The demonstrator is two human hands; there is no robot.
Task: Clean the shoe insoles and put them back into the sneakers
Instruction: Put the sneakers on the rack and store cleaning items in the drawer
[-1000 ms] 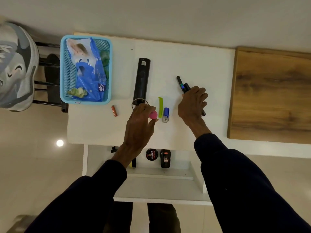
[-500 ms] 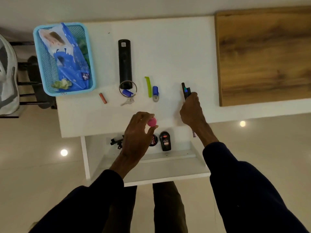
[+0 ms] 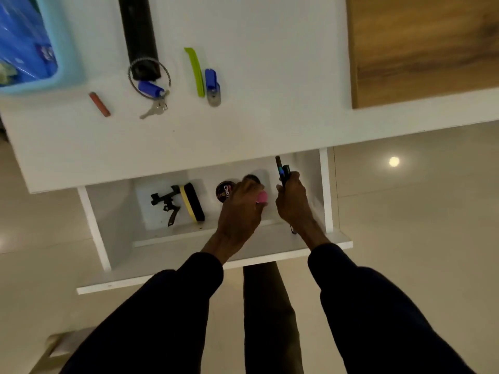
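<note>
Where the dark sleeves (image 3: pixel 167 306) end, both hands are held out inside a white shelf (image 3: pixel 93 225) under the table. A small pink ball (image 3: pixel 262 197) is held at the tips of the curled fingers of the left hand (image 3: pixel 240 206). A thin dark stick (image 3: pixel 282 171) with a blue and green band is gripped in the right hand (image 3: pixel 291 203). The fingers are wrapped round it and its tip is pointed away. The two hands are kept just beside each other, not touching.

A round dark tin (image 3: pixel 223 191) with red letters is partly hidden behind the left hand. To its left a black sponge (image 3: pixel 193 202) with a yellow side is seen. A black tool (image 3: pixel 165 205) is set just beside it.

Farther off, the white table top (image 3: pixel 270 117) is seen. A small orange tube (image 3: pixel 99 104), a ring of keys (image 3: pixel 151 90) with a blue tag, a green strip (image 3: pixel 195 71) and a little blue thing (image 3: pixel 212 86) with a metal end are laid on it. A long black tube (image 3: pixel 139 36) is laid with its end inside the key ring. A blue basket (image 3: pixel 68 58) with a blue bag (image 3: pixel 24 44) in it is placed at the far left. A wooden board (image 3: pixel 421 44) is seen at the far right.

Where the insoles and the sneakers are cannot be told.
</note>
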